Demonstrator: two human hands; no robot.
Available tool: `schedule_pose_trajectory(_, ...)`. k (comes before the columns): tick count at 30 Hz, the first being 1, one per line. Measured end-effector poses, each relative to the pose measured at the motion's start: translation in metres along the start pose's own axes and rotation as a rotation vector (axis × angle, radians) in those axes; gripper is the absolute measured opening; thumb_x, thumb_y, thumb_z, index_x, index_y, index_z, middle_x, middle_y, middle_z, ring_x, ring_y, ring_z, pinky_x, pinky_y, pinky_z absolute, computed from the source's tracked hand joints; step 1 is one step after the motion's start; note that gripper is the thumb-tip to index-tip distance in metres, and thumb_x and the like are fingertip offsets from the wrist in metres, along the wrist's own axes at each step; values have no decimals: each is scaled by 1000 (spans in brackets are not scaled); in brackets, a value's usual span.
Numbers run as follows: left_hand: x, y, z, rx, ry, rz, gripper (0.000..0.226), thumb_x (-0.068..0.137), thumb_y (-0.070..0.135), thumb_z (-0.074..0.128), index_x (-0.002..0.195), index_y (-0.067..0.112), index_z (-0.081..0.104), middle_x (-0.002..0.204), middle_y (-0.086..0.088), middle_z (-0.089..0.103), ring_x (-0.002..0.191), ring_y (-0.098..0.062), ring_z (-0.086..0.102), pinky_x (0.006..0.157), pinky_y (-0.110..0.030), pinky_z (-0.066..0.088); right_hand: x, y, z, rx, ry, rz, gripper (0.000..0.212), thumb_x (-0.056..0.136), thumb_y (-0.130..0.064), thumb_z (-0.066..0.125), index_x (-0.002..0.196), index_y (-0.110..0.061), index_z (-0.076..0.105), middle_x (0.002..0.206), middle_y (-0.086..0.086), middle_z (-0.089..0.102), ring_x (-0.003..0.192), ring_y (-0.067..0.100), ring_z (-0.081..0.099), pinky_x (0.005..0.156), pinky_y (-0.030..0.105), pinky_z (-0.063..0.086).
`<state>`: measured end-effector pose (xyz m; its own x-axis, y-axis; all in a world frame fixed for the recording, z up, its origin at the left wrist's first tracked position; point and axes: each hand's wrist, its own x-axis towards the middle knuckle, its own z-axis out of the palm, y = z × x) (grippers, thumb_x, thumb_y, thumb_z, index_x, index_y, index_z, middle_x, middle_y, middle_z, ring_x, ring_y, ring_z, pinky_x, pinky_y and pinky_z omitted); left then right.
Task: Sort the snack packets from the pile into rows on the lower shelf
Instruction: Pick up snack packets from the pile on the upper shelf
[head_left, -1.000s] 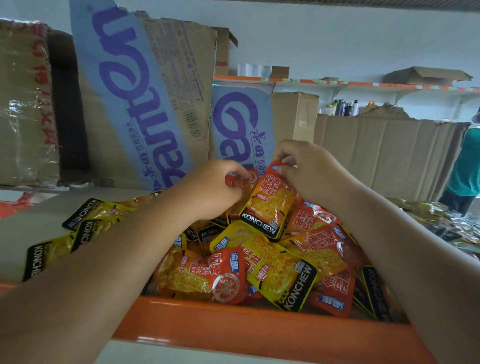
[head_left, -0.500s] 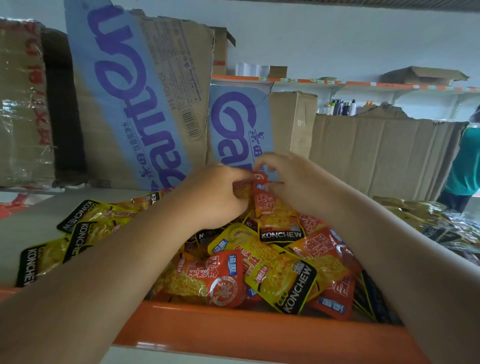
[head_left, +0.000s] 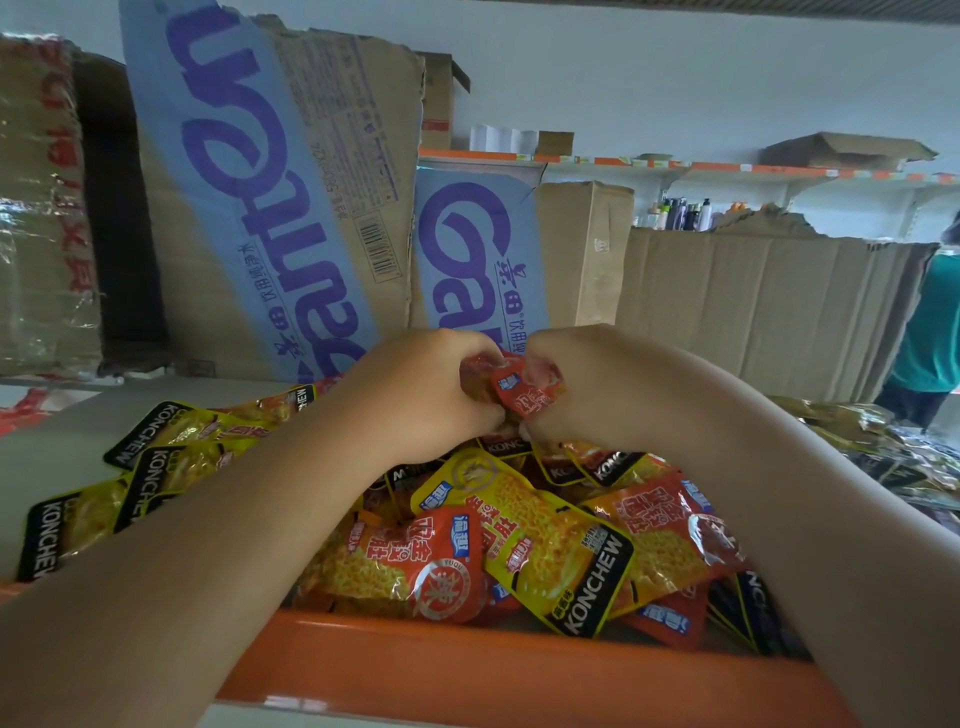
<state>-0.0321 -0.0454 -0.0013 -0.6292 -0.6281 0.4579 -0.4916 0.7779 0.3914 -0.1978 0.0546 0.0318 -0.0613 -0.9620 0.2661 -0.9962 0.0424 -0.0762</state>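
Observation:
A pile of yellow and orange snack packets (head_left: 524, 551) lies on the shelf behind its orange front edge (head_left: 467, 670). My left hand (head_left: 431, 395) and my right hand (head_left: 587, 389) meet above the back of the pile. Both grip a small bunch of orange packets (head_left: 519, 389) between them, with fingers curled round the packets' tops. A few yellow packets (head_left: 156, 467) lie overlapped in a row to the left of the pile.
Cardboard boxes with blue print (head_left: 270, 208) stand at the back of the shelf, with brown cartons (head_left: 753, 306) to the right. More packets (head_left: 893, 457) lie far right. A person in a teal top (head_left: 935, 332) stands at the right edge.
My right hand lifted an orange and yellow packet from the pile and brought it left to my left hand. Both hands now clasp the bunch together.

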Motion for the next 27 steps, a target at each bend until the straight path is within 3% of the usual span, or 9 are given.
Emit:
schedule_pose_trajectory(4,0,-1,-1,10,48,8,32,80,43,76,111,44,68,86,16,70,73,1,63,65,-33,56,3,5,3,78,51,18,36,77,-41,81,99,-32,53,89,-12,50,76,6,49,57,29,33)
schedule_pose_trajectory(7,0,-3,-2,40,97,8,33,82,43,76,114,45,67,84,21,67,73,5,61,56,-23,45,4,7,3,129,81,26,36,78,-39,81,99,-33,53,88,-14,50,74,5,49,56,28,33)
schedule_pose_trajectory(10,0,-3,-4,77,130,-5,38,83,44,76,119,46,64,87,25,64,75,3,60,57,-18,40,4,7,3,160,101,26,33,79,-38,79,98,-34,53,86,-13,51,71,5,49,54,28,31)
schedule_pose_trajectory(14,-1,-3,-13,165,220,25,45,82,43,79,125,42,64,100,16,68,85,-6,62,62,-17,42,3,6,3,203,116,43,33,78,-38,80,89,-34,50,84,-10,54,67,9,51,53,28,32)
schedule_pose_trajectory(21,-13,9,-27,184,292,24,45,83,33,78,125,42,63,107,15,69,90,-6,64,70,-22,53,2,0,-3,205,231,-10,28,81,-33,76,98,-24,55,86,-9,54,70,9,52,53,28,32)
schedule_pose_trajectory(27,-33,17,-27,190,460,-28,46,83,43,78,122,46,53,109,14,63,89,-8,58,62,-14,38,0,-9,-17,221,329,-105,29,82,-32,75,103,-22,57,101,-1,60,82,18,58,62,29,45)
